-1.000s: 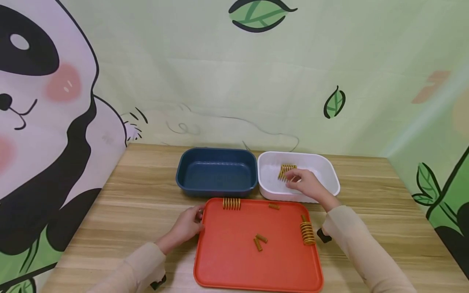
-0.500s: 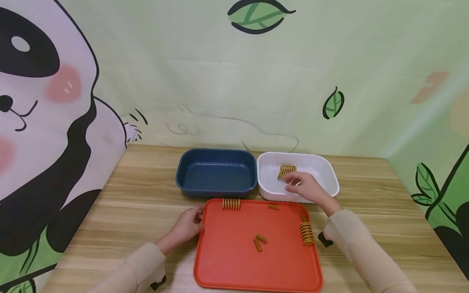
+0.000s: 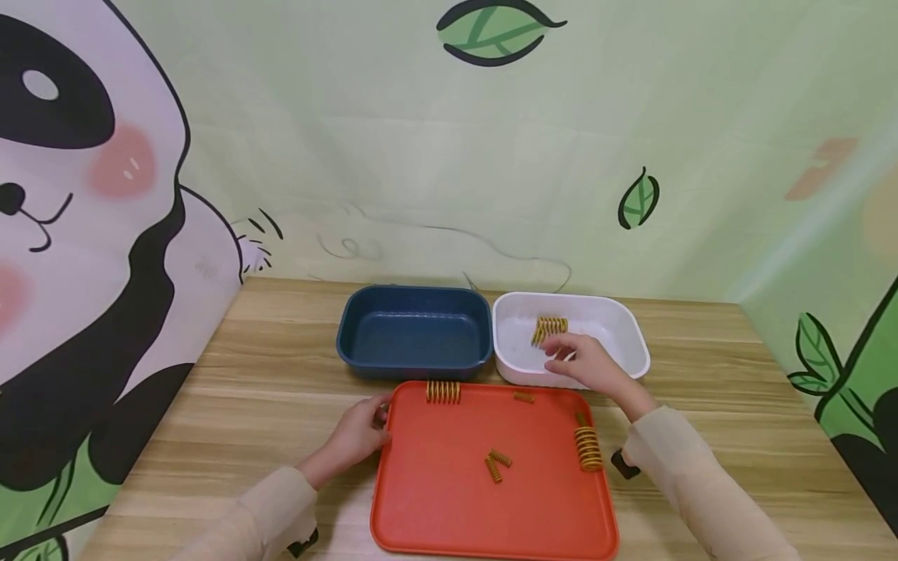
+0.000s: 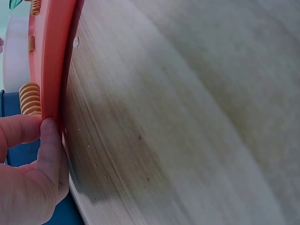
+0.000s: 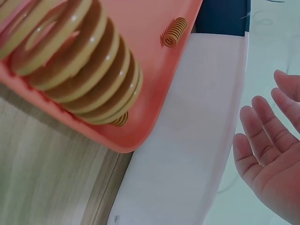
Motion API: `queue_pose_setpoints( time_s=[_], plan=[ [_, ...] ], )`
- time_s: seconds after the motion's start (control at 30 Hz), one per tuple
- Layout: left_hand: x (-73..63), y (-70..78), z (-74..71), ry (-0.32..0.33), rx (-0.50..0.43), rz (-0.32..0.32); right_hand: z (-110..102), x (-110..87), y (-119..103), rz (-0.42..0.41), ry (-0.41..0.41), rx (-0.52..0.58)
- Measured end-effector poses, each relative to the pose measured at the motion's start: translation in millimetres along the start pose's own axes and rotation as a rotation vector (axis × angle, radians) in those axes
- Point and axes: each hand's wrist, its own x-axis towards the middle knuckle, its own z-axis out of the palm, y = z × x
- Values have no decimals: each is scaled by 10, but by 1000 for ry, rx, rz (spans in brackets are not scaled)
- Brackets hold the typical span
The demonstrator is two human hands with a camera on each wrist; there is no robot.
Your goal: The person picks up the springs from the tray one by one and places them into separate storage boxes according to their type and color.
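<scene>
My left hand (image 3: 358, 432) pinches the left rim of a red tray (image 3: 435, 506) near its far corner. In the left wrist view, thumb and fingers (image 4: 49, 154) meet at that rim. My right hand (image 3: 585, 362) hovers over the white bin (image 3: 617, 319), fingers loosely bent, with nothing in them in the right wrist view. Close to its fingertips, a large gold coil spring (image 3: 553, 324) lies in the bin with a smaller one against it. On the tray are a large spring (image 3: 443, 392) at the far rim, another large spring (image 3: 588, 449) at the right rim and several small springs (image 3: 523, 396).
A dark blue bin (image 3: 414, 335) stands left of the white one, both just behind the tray. A wood-grain table (image 3: 266, 374) bears everything. Behind its far edge rises a green printed backdrop (image 3: 393, 140) with a panda and leaves.
My right hand has drawn back slightly toward me over the white bin, leaving more of the springs there in sight. The left hand and the tray have kept their places.
</scene>
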Motion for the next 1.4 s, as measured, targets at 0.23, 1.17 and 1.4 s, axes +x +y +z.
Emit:
queue_pose_setpoints(
  time_s=[0.23,1.17,1.4],
  plan=[
    [2,-3,5,2,3,2,9,-47,-49,-11,-3,12],
    [-13,-15,2,-1,-21,8,62,-168,-137,-6,-43,37],
    [-5,-15,4,4,-21,10,95,-200,-151,1,-74,46]
  ],
)
